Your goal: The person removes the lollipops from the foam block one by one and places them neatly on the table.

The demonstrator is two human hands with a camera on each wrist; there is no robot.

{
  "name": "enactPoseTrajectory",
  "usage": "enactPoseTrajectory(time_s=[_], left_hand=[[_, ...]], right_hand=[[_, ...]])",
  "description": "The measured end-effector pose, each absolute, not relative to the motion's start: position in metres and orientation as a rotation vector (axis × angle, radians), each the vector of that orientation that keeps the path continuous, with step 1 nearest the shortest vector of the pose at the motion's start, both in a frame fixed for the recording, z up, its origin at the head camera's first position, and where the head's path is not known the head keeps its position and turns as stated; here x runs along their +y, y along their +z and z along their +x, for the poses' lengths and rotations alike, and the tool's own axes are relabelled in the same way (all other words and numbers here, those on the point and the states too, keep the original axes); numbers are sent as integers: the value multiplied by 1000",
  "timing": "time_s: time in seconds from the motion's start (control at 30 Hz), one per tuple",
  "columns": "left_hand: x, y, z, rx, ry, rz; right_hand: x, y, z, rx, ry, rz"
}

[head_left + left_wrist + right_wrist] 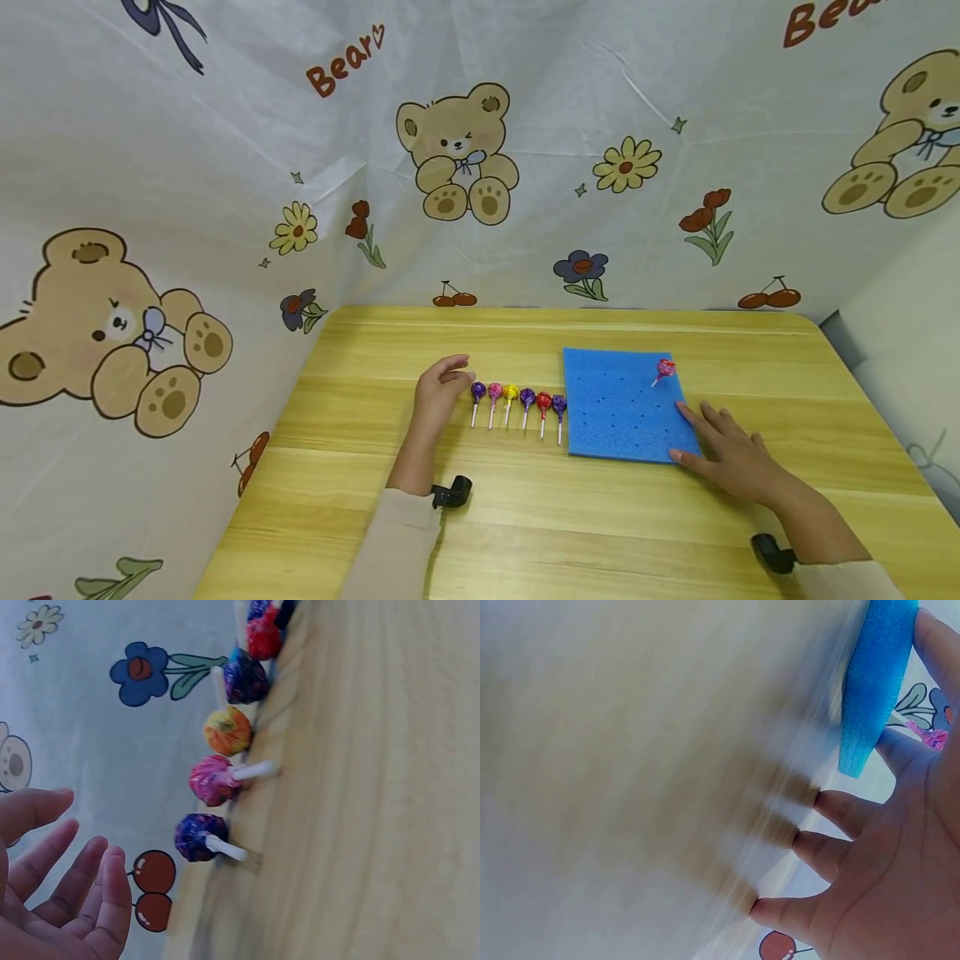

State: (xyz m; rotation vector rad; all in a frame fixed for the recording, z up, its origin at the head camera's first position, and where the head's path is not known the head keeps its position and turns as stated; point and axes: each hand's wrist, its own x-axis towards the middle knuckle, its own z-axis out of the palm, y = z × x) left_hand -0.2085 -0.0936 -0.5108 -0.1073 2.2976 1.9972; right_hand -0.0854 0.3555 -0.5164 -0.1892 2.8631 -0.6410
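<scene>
Several wrapped lollipops lie in a row on the table, sticks toward the person: purple [478,390], pink [495,391], yellow [511,392], then purple [528,397], red [543,402] and another purple one [558,403]. My left hand [441,390] is beside the row's left end, fingers loosely bent around nothing, near the end purple lollipop [201,837]. A blue foam board [622,408] dotted with small holes lies right of the row. One pink-red lollipop [665,367] stands tilted at its far right corner. My right hand [731,454] spreads its fingers, thumb and index finger touching the board's right side, others on the table.
The wooden table [360,533] reaches back to a white cloth [540,100] printed with bears and flowers, which also hangs along the left. Each wrist wears a small black camera, on the left [452,492] and on the right [772,553].
</scene>
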Motion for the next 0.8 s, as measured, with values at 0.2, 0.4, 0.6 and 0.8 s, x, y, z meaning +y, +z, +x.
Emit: enactPoseTrajectory(time_s=[0.2,0.4,0.6,0.8], left_hand=[[-92,-496,-204,2283,2032,-85],[-88,-485,-200,2262,2078,-51],[-83,-475,-195,2265,2076,-35],[-75,-472,-191,2273,2060,-14]], right_hand=[[356,-516,-85,2862,-645,-189],[355,-515,-85,2857,-653,-185],[354,-514,-85,2857,-649,-186],[354,-512,-85,2856,-641,-184]])
